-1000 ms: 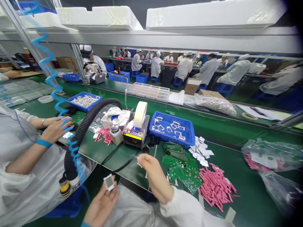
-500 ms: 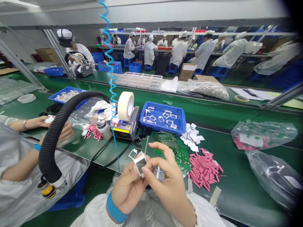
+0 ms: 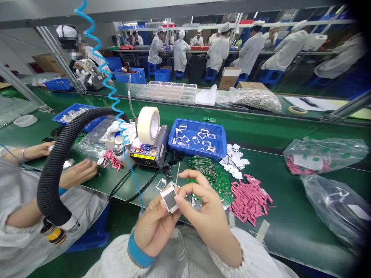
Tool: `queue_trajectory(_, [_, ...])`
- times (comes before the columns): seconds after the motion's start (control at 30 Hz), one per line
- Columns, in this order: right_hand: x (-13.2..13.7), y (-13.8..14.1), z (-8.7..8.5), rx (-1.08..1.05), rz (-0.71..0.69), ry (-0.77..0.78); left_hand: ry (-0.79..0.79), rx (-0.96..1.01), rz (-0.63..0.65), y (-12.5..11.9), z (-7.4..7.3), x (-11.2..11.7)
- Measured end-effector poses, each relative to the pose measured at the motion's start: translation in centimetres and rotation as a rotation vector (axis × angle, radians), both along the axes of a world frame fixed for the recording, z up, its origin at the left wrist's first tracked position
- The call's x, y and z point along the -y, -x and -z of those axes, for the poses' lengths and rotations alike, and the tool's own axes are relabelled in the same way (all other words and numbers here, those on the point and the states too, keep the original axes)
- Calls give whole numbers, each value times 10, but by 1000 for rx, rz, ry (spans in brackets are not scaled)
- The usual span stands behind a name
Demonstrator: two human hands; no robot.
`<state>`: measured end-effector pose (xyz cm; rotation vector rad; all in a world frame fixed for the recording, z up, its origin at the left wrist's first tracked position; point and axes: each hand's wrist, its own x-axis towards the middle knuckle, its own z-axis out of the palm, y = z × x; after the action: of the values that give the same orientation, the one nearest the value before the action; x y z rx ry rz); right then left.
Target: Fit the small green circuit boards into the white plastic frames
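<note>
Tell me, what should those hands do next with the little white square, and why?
I think the right hand should probably lay the small white-edged square on the green belt, beside the similar frame. The square is held up between the right hand and the left hand, and that frame already lies there, so they could sit together.

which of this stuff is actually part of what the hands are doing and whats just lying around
In use: the left hand and right hand, both holding the white-framed square piece.

Lying about: blue tray of white frames, green circuit boards, pink strips, white tape roll, clear plastic bags.
</note>
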<state>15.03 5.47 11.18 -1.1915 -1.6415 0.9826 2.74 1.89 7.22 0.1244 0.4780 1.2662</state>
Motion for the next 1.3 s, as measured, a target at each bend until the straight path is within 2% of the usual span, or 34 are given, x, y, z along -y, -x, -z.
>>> queue_trajectory(0.23, [-1, 5, 6, 154, 58, -180, 26, -16, -19, 1, 3, -1])
queue_trajectory(0.3, [-1, 8, 10, 241, 126, -299, 23, -27, -23, 2, 7, -1])
queue_trajectory(0.37, [-1, 12, 17, 343, 202, -492, 24, -22, -13, 5, 11, -2])
queue_trajectory(0.43, [-1, 15, 26, 481, 112, -722, 69, -21, 7, 9, 15, -2])
queue_trajectory(0.5, [1, 14, 36, 647, -130, -825, 171, -45, 39, 13, 17, -4])
queue_trajectory(0.53, [2, 12, 40, 712, -242, -813, 226, -69, 59, 15, 18, -4])
queue_trajectory(0.6, [6, 4, 46, 765, -364, -729, 292, -131, 92, 17, 19, -5])
queue_trajectory(0.7, [13, -14, 46, 689, -420, -614, 213, -285, 123, 19, 20, -3])
queue_trajectory(0.77, [15, -24, 44, 589, -390, -529, 129, -414, 209, 18, 21, 0])
queue_trajectory(0.83, [15, -30, 43, 482, -335, -470, 64, -482, 309, 15, 22, 3])
queue_trajectory(0.9, [16, -32, 43, 386, -273, -476, 30, -452, 358, 9, 23, 4])
queue_trajectory(1.03, [17, -37, 47, 309, -190, -605, 54, -318, 337, -6, 25, 3])
queue_trajectory(1.1, [13, -49, 51, 339, -166, -591, 72, -299, 288, -10, 26, 0])
queue_trajectory(1.17, [1, -71, 57, 484, -5, -414, 68, -306, 244, -12, 26, -4])
queue_trajectory(1.23, [-17, -99, 66, 696, 253, -152, 57, -324, 223, -11, 26, -7])
queue_trajectory(1.3, [-39, -125, 76, 802, 389, -9, 45, -340, 231, -8, 27, -10])
